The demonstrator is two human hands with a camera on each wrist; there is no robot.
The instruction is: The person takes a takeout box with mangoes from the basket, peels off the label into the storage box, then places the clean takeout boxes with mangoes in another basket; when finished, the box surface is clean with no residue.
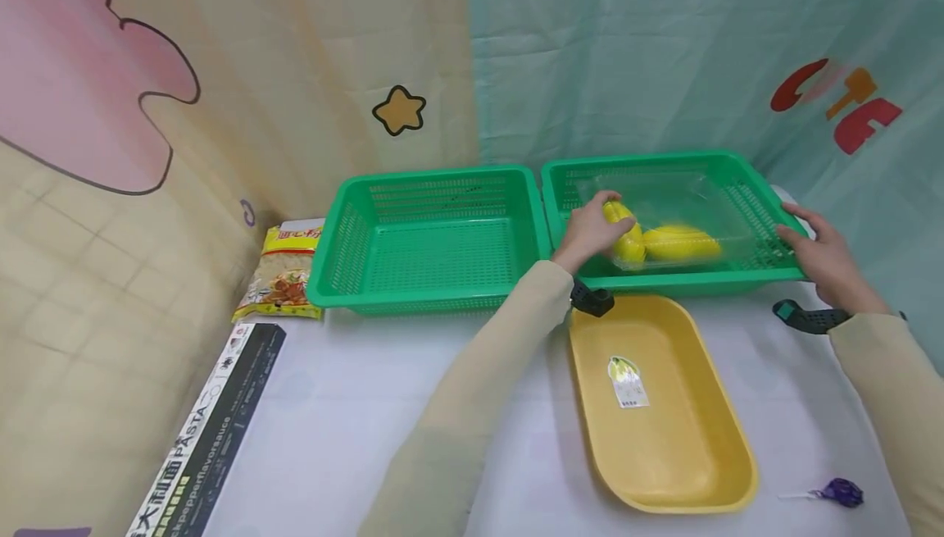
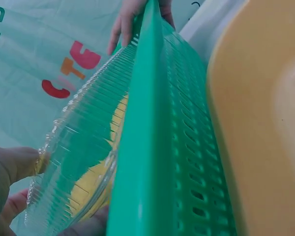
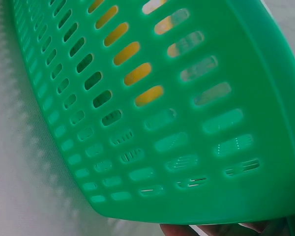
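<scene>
My left hand (image 1: 592,229) grips the left end of a clear plastic box (image 1: 711,205) that lies inside the right green basket (image 1: 649,161). Ribbed see-through walls show on the box (image 2: 64,132) in the left wrist view, thumb and fingers at its edge. Two yellow fruit-like things (image 1: 680,242) show through the clear plastic, one upright by my left fingers and one lying on its side. My right hand (image 1: 829,258) holds the right rim of that same basket. In the right wrist view the slotted basket wall (image 3: 201,128) hides most of that hand.
Left of it stands a second green basket (image 1: 442,254). A yellow tray (image 1: 678,447) with a banana sticker lies in front of the right basket. At the left are a yellow food packet (image 1: 283,275) and a long pasta box (image 1: 214,430). A purple lollipop (image 1: 841,492) lies front right.
</scene>
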